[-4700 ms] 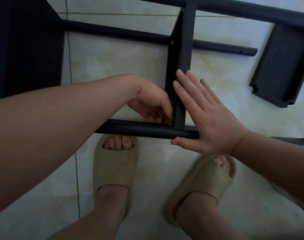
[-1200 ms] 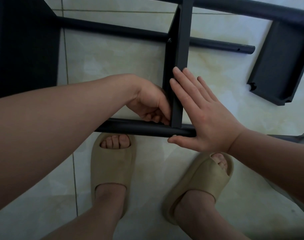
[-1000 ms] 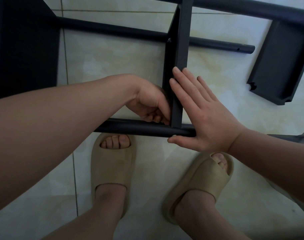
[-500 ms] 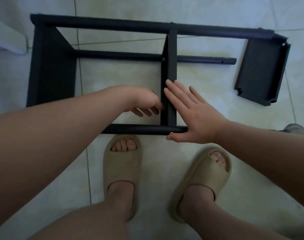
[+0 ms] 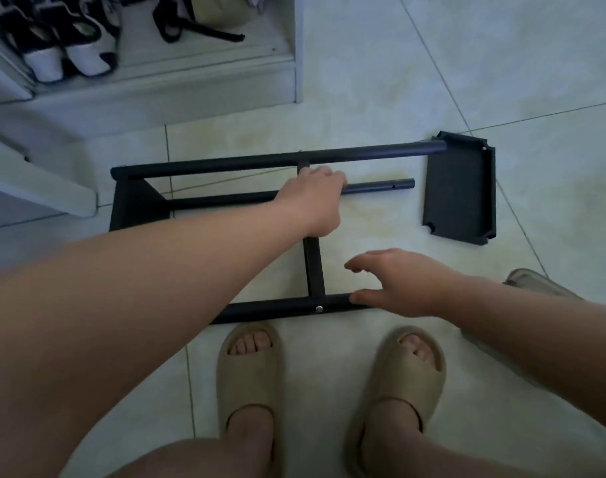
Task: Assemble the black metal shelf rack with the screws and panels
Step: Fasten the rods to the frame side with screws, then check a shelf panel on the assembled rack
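- Head view: our black rack frame (image 5: pixel 260 160) lies on its side mid-floor (image 5: pixel 363 81), just beyond our sandals (image 5: pixel 248 370).
- Our left hand (image 5: pixel 311 201) clenches the middle panel (image 5: pixel 313 267).
- Our right hand (image 5: pixel 401 284) is released, thumb touching the near tube (image 5: pixel 270 310) (a silver screw (image 5: pixel 318 309) shows there).
- A loose panel (image 5: pixel 460 191) lies toward the floor's right edge.

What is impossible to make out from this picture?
Head view: the left hand covers the joint of middle panel and short tube.
Left forearm hides the near tube's left end.
Screw is too small to tell its head type.
Shoes are cut off by the top edge.
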